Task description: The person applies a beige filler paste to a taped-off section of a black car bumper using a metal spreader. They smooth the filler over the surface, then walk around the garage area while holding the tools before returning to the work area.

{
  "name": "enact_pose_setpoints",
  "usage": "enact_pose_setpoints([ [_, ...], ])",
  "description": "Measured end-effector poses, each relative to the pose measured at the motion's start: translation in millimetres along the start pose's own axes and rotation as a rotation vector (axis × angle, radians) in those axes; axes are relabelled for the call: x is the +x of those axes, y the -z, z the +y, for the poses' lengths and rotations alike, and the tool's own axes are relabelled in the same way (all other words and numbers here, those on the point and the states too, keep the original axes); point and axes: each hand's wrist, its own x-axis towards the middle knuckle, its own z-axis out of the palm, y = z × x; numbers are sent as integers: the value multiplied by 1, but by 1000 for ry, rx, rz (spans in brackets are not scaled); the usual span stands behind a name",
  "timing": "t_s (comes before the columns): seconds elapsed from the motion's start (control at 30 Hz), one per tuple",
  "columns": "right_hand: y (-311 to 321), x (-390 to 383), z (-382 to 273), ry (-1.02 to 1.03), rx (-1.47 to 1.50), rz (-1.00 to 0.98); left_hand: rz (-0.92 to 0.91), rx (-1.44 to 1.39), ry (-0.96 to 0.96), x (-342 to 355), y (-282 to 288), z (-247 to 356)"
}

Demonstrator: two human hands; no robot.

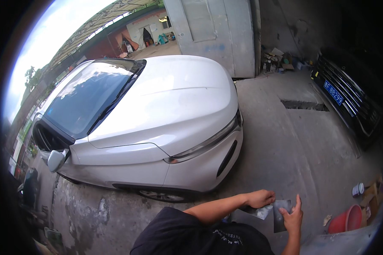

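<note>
The thin, dark grey, rectangular sheet (279, 223), which looks like paper with a matt face, is in front of you at the lower right, held up above the grey concrete floor (281, 140), near the front of the glossy white car (178, 97). Your left hand (259, 199) has its fingers curled and pinches the upper edge of a thin, pale grey, flat piece (264, 211) just beside the sheet; I cannot tell if the two are joined. Your right hand (292, 217) lays its thumb over the sheet's right side, while its index finger stands up, spread away; whether the other fingers grip from behind, I cannot tell. I judge the sheet to be very light and rather flexible, stiff enough to keep flat but easy to crease or tear. The matt face is probably not slippery, so a gentle pinch should be enough. You would best hold it by opposite edges, thumb on the face and fingers behind, without crushing the corners.
</note>
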Motion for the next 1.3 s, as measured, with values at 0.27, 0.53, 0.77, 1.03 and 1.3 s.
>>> enact_pose_setpoints([
  [0.27,11,10,-6,-53,75,147,63,-47,82,2,-1,4],
  [0.53,3,21,-13,-20,114,244,68,-312,180,13,-14,-2],
  [0.77,-7,31,-14,84,250,237,68,-634,103,6,-41,5],
  [1.03,-19,20,-18,198,202,120,-81,-470,243,2,-22,-1],
  [1.3,-21,-2,-10,214,153,37,-29,-494,290,0,6,6],
])
